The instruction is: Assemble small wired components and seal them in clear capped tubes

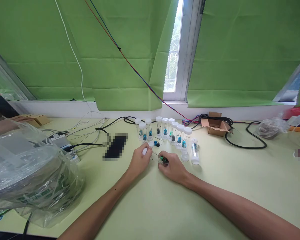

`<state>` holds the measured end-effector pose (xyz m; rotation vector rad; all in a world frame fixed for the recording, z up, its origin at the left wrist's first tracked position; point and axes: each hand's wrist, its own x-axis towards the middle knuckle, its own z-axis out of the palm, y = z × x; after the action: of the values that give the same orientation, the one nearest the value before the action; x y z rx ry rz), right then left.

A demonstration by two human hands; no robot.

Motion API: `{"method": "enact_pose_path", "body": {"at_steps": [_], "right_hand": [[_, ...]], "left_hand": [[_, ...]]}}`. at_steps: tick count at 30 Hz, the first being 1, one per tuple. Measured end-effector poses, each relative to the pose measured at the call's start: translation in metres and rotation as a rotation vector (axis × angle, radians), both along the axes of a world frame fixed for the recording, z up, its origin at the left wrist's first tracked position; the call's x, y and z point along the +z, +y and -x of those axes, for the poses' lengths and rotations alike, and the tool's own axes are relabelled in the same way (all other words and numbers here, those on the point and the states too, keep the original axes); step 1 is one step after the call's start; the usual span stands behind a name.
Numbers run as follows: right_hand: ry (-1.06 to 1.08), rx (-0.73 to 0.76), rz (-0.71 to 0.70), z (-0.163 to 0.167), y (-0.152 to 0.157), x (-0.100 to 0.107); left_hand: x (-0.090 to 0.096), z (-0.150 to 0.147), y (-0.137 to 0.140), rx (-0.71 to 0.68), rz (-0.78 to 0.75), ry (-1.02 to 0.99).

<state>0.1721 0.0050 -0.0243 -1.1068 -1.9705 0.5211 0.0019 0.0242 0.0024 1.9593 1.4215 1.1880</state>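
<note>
My left hand [139,160] is closed around a small white cap [144,151], with a thin metal bit sticking out below the fingers. Close by, my right hand [174,167] grips a green-handled screwdriver [163,159] whose thin shaft points left toward the left hand. Just beyond both hands lie a loose white lid [151,144] and a small blue and black part [156,144]. Several clear tubes with white caps, such as this tube [158,128], stand behind them with blue, green or dark parts inside. Another clear tube [195,151] lies on its side right of my right hand.
A large plastic-wrapped object [35,180] fills the left of the table. Behind it are a grey-white device [62,143] with cables and a blurred dark item [115,146]. An open cardboard box [215,126], black cable [247,146] and plastic bag [272,126] lie at the back right.
</note>
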Motion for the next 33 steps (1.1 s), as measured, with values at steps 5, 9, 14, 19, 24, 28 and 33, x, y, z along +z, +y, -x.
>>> {"method": "enact_pose_path", "body": {"at_steps": [5, 9, 14, 19, 24, 28, 33], "right_hand": [[-0.004, -0.001, -0.001, -0.001, 0.0, -0.001], [-0.003, 0.0, -0.006, 0.0, 0.0, -0.001], [0.003, 0.0, -0.01, 0.0, 0.001, -0.002], [0.001, -0.003, -0.004, 0.0, 0.0, -0.001], [0.006, -0.001, 0.011, 0.001, 0.001, -0.001], [-0.019, -0.002, 0.032, 0.001, 0.001, 0.002], [-0.112, -0.02, 0.004, 0.002, 0.001, 0.007]], "left_hand": [[-0.001, 0.001, 0.0, -0.007, 0.009, 0.006], [-0.001, 0.001, -0.001, -0.002, -0.002, 0.029], [0.0, 0.003, 0.0, -0.007, -0.017, 0.058], [-0.001, 0.003, 0.002, -0.021, -0.007, 0.047], [-0.001, 0.001, 0.002, 0.01, 0.006, 0.019], [0.005, 0.0, 0.001, 0.022, 0.009, 0.008], [0.012, 0.0, -0.001, 0.011, 0.003, -0.011]]}}
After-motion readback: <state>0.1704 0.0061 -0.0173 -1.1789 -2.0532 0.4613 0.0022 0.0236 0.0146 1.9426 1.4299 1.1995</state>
